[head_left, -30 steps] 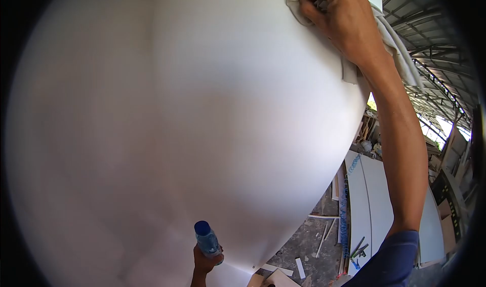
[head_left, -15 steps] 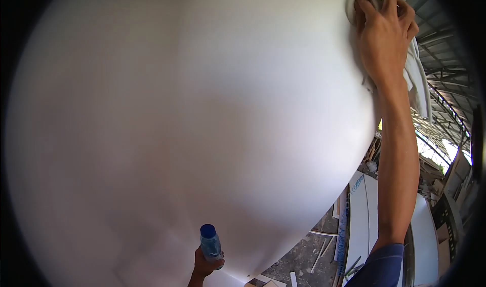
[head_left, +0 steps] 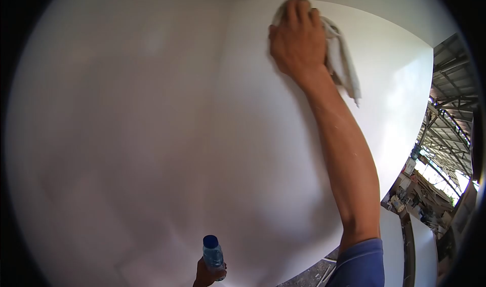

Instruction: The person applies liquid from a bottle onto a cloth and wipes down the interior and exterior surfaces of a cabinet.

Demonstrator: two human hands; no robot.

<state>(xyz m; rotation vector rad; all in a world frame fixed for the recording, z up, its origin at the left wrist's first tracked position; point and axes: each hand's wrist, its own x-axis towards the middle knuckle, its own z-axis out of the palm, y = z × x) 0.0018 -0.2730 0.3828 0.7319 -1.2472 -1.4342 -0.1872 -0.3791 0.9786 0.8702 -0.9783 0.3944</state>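
Stretched up high, my right hand (head_left: 299,44) presses a whitish cloth (head_left: 340,54) against a smooth white panel (head_left: 253,135), close under its top edge. Part of the cloth hangs loose to the right of the hand. Low in the view, my left hand (head_left: 208,273) is wrapped round a clear plastic bottle (head_left: 213,256) with a blue cap. The bottle is upright, in front of the panel's lower part. What is inside it I cannot make out.
An overhanging white surface (head_left: 354,3) meets the panel along the top. To the right, beyond the panel's edge, are a metal-framed roof (head_left: 450,79), long pale boards (head_left: 422,251) and piled wood scraps (head_left: 430,193). Some grey floor (head_left: 306,278) shows at the bottom.
My right hand has moved left with the cloth, from the panel's right edge to further inside it. The left hand still holds the bottle, almost in the same place.
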